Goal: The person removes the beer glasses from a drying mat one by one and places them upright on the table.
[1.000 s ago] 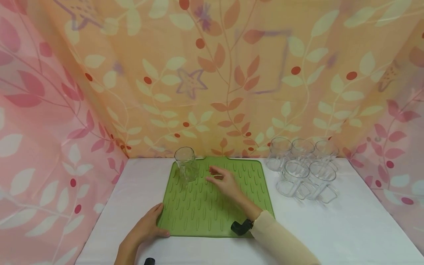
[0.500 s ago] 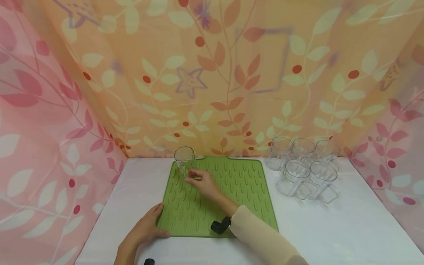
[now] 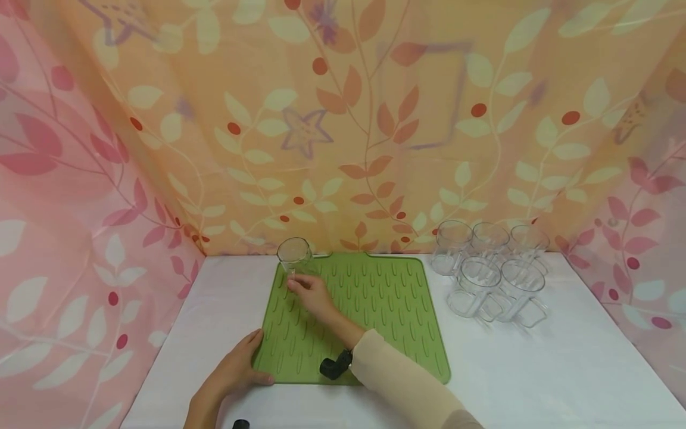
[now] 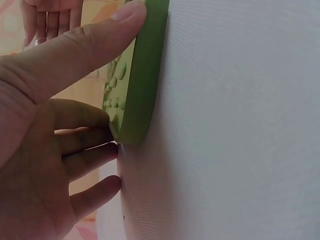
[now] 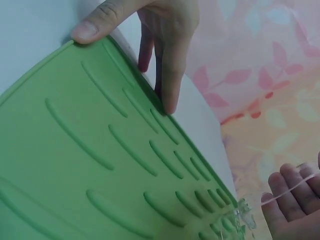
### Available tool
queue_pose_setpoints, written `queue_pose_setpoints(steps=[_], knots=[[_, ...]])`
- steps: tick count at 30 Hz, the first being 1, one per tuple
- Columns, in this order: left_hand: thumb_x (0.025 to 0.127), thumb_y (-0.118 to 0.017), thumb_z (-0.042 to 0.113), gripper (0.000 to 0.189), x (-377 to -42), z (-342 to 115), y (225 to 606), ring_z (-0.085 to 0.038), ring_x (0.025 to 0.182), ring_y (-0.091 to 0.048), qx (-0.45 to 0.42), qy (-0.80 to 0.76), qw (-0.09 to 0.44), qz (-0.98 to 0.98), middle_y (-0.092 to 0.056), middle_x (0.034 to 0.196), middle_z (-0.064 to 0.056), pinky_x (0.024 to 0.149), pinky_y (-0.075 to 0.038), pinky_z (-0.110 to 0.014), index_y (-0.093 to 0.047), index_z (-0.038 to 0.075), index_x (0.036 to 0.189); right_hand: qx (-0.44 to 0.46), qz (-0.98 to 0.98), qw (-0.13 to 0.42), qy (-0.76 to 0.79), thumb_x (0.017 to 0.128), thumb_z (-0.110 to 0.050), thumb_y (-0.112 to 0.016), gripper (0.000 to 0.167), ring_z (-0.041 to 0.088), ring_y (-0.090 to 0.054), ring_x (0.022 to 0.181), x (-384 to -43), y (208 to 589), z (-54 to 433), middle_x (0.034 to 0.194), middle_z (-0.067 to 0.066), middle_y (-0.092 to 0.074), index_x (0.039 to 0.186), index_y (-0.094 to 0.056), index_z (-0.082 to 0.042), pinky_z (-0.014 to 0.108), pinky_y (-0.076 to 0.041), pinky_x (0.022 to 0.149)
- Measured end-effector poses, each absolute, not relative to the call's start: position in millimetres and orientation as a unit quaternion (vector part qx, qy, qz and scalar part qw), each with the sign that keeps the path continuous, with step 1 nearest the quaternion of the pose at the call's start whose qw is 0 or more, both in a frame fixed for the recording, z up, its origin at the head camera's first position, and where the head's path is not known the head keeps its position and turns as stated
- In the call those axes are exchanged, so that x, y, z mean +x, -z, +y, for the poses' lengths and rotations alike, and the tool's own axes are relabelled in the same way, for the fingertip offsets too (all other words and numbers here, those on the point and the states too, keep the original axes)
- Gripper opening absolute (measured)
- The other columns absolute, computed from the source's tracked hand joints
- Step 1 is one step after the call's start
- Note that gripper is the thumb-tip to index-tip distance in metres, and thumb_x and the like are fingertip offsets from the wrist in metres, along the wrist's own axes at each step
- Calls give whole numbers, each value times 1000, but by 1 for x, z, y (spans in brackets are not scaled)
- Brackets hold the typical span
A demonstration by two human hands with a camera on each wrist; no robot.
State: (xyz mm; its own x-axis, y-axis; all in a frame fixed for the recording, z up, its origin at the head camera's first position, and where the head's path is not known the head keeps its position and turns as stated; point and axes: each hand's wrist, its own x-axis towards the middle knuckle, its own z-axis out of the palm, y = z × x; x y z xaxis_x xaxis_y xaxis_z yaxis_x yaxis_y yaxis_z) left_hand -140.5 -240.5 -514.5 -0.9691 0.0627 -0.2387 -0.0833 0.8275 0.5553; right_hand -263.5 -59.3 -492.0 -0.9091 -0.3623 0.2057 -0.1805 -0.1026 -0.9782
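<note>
a person's right hand (image 3: 312,296) closed its fingers around the handle of a clear glass mug (image 3: 295,257) that stood upright on the far left corner of a ribbed green drying mat (image 3: 375,310), the wrist camera catching the handle's edge running across the fingertips (image 5: 292,182). the left hand (image 3: 236,372) pinned the mat's near left corner to the white table (image 3: 536,369), thumb (image 4: 90,45) pressed on the top rim and the other fingers curled against the edge. five more clear mugs (image 3: 490,271) stood clustered on the table just beside the mat's right side, against the leaf-print curtain (image 3: 348,119).

the mug sat right at the mat's far edge, so a clumsy pull on the handle could likely tip it over the raised ribs or off the mat toward the curtain. the grip looked light, taken at the fingertips only, and smooth glass might slip or swing as it rose. if the left hand eased off, the soft mat could shift under the mug.
</note>
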Motion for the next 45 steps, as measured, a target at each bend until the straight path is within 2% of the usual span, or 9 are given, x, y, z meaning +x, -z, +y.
queue_pose_setpoints(steps=[4,16,19,23,26,28,32,39,45], knots=[[56,-93,32,116,-140,-240,515,-50,139,-32,-5,-294,128,947,-33,152,-31,111,-31,-63,-32,-9,147,-183,653,78,731,98,-3,-53,24,41,-65,105,-267,501,-65,107,35,-65,111,-64,15,33,-57,91],[56,-93,29,114,-138,-241,515,-50,139,-33,5,-297,108,949,-34,151,-31,112,-31,-62,-33,-11,145,-146,650,64,743,100,-6,-50,27,33,-69,97,-269,496,-53,102,33,-66,109,-62,16,33,-59,88],[56,-93,29,114,-138,-241,514,-50,139,-32,4,-296,111,949,-34,151,-32,112,-31,-62,-33,-11,145,-131,630,71,762,101,-5,-48,27,25,-70,90,-270,494,-49,103,34,-64,111,-61,17,34,-58,89],[56,-93,30,115,-138,-239,514,-50,139,-32,0,-294,118,949,-33,151,-32,112,-31,-62,-32,-11,146,-115,604,69,785,102,-5,-46,28,5,-62,79,-272,492,-42,87,16,-66,111,-59,18,27,-57,83],[57,-92,30,115,-138,-239,514,-50,139,-31,-2,-296,117,948,-33,151,-31,112,-30,-62,-33,-10,146,-113,590,59,797,102,-5,-46,29,4,-60,75,-274,490,-38,78,-4,-61,110,-57,21,21,-55,77],[56,-92,30,115,-137,-239,514,-51,139,-31,0,-297,114,948,-33,151,-32,112,-30,-63,-33,-11,146,-112,588,55,800,101,-4,-46,29,3,-60,74,-273,489,-35,76,-7,-60,109,-57,21,19,-54,74],[56,-92,28,114,-137,-239,516,-50,139,-31,2,-302,107,947,-33,152,-31,113,-29,-62,-33,-10,146,-110,604,51,788,101,-4,-48,27,2,-60,74,-272,488,-28,78,-2,-63,108,-59,20,19,-55,75],[56,-92,28,114,-138,-239,516,-50,140,-31,4,-305,106,946,-32,152,-31,113,-29,-62,-33,-10,146,-134,669,54,729,100,-6,-50,26,3,-62,80,-270,493,-10,95,27,-66,107,-63,16,28,-58,86],[57,-92,29,114,-137,-239,515,-50,139,-31,3,-299,108,948,-32,152,-31,113,-29,-62,-32,-9,146,-162,718,41,675,94,-8,-62,19,3,-60,80,-268,500,4,96,25,-68,99,-69,9,20,-56,78]])
